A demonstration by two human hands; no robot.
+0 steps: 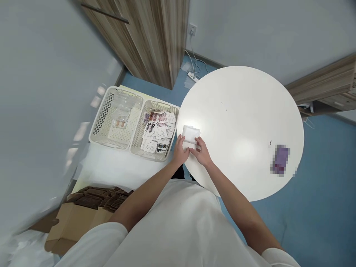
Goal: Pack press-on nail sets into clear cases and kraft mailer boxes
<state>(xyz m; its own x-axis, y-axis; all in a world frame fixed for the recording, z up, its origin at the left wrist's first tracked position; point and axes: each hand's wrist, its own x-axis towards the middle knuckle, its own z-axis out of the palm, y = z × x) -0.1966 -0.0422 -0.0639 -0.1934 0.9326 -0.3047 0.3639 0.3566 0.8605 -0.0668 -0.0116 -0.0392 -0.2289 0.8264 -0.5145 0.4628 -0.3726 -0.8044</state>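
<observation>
Near the left edge of the round white table [261, 100], a small stack of flat, whitish, see-through packets [190, 133] lies between my two hands. My left hand [180, 151] grips its left side, with the fingers pointing up and the thumb bent inward. At the right side, my right hand [203, 152] is closed on the same stack, fingertips on its edge. My thumbs almost meet below it. What the packets hold is too faint to make out.
Left of the table, one basket [133, 152] holds many printed cards with press-on nails [155, 133]; another basket [93, 135] holds clear plastic packs. A cardboard box [75, 222] of folded brown pieces is at lower left. A blurred purple object [280, 159] lies on the table's right.
</observation>
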